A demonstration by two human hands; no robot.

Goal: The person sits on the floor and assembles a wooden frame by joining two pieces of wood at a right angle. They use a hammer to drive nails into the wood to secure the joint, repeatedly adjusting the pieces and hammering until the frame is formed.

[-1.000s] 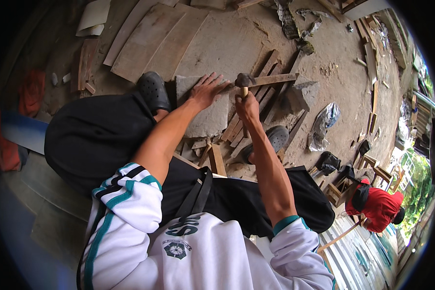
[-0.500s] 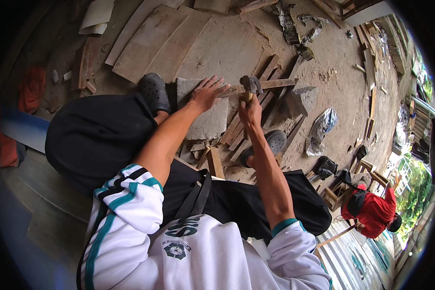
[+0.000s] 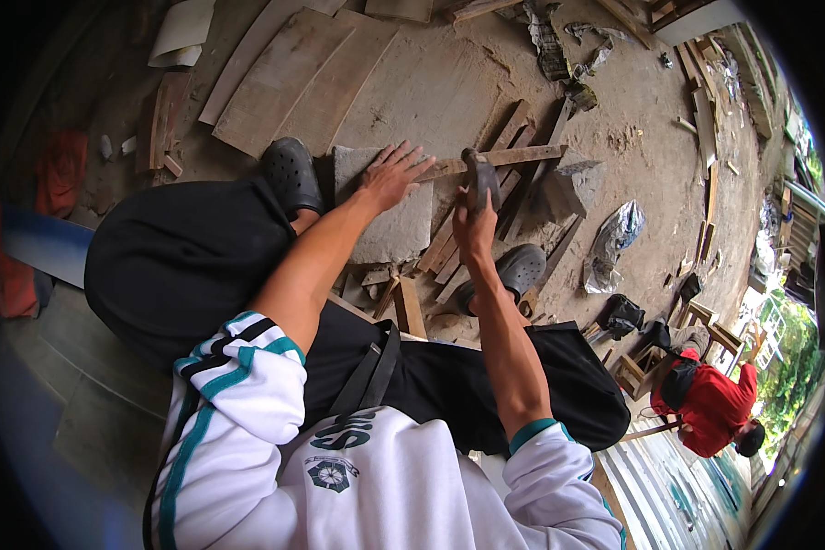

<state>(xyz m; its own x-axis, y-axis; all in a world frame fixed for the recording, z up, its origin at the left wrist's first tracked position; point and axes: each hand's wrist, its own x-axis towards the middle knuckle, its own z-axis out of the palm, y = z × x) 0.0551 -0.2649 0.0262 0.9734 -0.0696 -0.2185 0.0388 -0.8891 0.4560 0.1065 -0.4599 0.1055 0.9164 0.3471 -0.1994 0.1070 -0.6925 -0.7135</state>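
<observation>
- The left hand [image 3: 390, 174] is lying flat, palm down with its fingers spread, on the top right part of a grey stone slab [image 3: 385, 220]; it is pressing on the slab rather than gripping anything.
- The right hand [image 3: 474, 220] is closing in a fist around the handle of a hammer [image 3: 478, 179], whose dark head is hanging just above a narrow wooden strip [image 3: 500, 158].
- That strip is running from beside the left fingertips out to the right, crossing over several slanted wooden slats [image 3: 486, 215] that are lying on the dirt ground [image 3: 642, 119].
- The slab is sitting between the person's 2 dark clogs: the left clog [image 3: 291, 174] is touching the slab's left edge, and the right clog [image 3: 513, 273] is resting on the ground just below the slats.
- Wide wooden boards [image 3: 293, 78] are lying on the ground beyond the slab, well apart from both hands.
- A crumpled silvery bag [image 3: 614, 240] is lying to the right of the slats.
- Another person in a red top [image 3: 710, 403] is crouching at the lower right, far from the hands.
</observation>
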